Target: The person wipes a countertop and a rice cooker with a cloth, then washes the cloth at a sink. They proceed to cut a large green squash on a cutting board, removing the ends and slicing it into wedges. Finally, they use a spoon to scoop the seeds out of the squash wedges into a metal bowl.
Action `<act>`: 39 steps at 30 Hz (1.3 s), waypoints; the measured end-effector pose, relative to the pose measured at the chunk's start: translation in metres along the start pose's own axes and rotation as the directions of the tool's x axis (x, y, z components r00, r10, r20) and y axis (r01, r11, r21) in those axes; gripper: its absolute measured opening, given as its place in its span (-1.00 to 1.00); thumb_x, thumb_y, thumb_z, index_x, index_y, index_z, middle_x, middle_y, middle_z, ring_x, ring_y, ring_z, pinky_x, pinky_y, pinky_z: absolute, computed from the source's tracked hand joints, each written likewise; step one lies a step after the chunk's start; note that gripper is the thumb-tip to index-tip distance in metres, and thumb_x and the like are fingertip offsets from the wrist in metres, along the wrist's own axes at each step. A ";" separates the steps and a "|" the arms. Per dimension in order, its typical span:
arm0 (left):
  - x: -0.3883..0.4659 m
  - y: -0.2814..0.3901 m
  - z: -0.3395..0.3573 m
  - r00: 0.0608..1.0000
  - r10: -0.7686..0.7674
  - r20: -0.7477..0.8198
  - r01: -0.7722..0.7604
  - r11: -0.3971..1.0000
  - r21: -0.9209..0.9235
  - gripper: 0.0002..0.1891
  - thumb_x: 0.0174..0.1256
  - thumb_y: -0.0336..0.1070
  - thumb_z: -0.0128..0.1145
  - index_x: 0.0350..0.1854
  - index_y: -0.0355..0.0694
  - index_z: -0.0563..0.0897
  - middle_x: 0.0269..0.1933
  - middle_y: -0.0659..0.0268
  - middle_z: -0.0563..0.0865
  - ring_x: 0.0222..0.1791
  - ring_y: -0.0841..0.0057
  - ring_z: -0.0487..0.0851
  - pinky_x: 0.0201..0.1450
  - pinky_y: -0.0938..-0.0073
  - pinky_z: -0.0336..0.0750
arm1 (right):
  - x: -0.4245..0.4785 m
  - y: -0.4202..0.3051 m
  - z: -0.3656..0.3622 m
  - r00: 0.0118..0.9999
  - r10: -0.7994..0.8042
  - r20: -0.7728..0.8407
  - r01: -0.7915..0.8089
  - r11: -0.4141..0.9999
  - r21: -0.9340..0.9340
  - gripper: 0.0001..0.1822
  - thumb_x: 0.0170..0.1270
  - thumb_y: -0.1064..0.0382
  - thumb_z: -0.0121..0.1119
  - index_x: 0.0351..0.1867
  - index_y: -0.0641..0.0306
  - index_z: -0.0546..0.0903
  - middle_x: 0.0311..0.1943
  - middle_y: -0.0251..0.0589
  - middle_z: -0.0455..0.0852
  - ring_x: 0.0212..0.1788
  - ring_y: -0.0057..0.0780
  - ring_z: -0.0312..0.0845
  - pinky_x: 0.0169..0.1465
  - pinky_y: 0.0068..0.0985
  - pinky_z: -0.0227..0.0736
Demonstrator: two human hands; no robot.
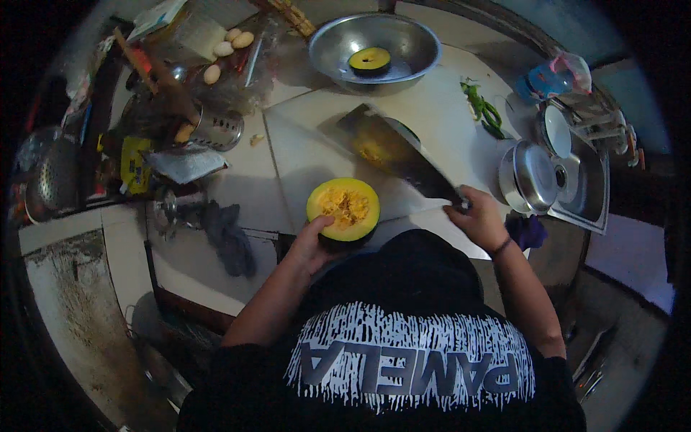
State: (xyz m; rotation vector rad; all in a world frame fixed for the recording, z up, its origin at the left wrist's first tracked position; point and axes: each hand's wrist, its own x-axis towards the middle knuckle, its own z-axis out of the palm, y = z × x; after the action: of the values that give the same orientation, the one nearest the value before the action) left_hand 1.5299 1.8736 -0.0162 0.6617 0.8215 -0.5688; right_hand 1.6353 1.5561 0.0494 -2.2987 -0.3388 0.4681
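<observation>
My left hand (313,244) holds a cut squash half (345,208), its yellow flesh and seedy centre facing up, low over the counter's near edge. In my right hand (478,216) is the handle of a wide-bladed cleaver (397,151), its blade slanting up to the left over the tiled counter. Behind the blade, a dark green rounded edge (404,129) shows, mostly hidden; I cannot tell what it belongs to. Farther back, another cut squash piece (370,59) lies in a large steel bowl (324,59).
Green peppers (490,116) lie at the right, near a steel pot (532,178) beside the sink (594,200). On the left are several eggs (223,49), a perforated steel utensil holder (224,129) and a yellow packet (135,164). A dark cloth (232,243) hangs at the front edge.
</observation>
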 end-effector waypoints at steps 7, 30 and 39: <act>-0.025 0.033 -0.013 0.838 0.523 -0.158 -0.513 0.853 0.100 -0.44 0.21 -0.24 0.17 0.27 -0.24 0.36 0.15 0.14 0.54 0.10 0.32 0.58 0.11 0.25 0.54 | -0.040 0.015 -0.048 0.923 0.216 -0.317 -0.214 0.976 0.044 -0.76 0.14 0.31 0.33 -0.33 0.43 0.52 -0.51 -0.09 0.61 -0.43 -0.43 0.54 -0.31 -0.47 0.45; 0.040 0.132 -0.116 0.697 0.426 -0.577 -0.507 0.862 0.023 -0.28 0.27 0.34 0.05 0.38 0.05 0.31 0.32 0.30 0.45 0.21 0.26 0.48 0.22 -0.02 0.33 | 0.007 0.102 0.035 0.899 0.167 -0.405 -0.339 0.849 -0.404 -0.58 0.07 0.30 0.34 -0.12 0.39 0.39 -0.13 0.19 0.53 -0.05 0.18 0.49 -0.02 -0.08 0.43; 0.016 0.112 -0.113 0.480 0.605 -0.635 -0.340 0.796 0.501 0.00 0.03 0.30 0.33 0.35 -0.35 0.26 0.30 -0.04 0.38 0.31 0.15 0.35 0.21 0.10 0.36 | 0.027 0.079 0.041 0.970 0.040 -0.239 -0.122 0.933 -0.337 -0.33 0.01 0.18 0.43 0.12 0.42 0.40 0.00 0.17 0.54 0.10 0.10 0.42 0.18 -0.17 0.34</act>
State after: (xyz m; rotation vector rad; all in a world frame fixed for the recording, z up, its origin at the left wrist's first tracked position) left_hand 1.5616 2.0262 -0.0522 1.4471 1.2987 0.1810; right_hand 1.6500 1.5387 -0.0406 -2.6917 -0.2256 0.1879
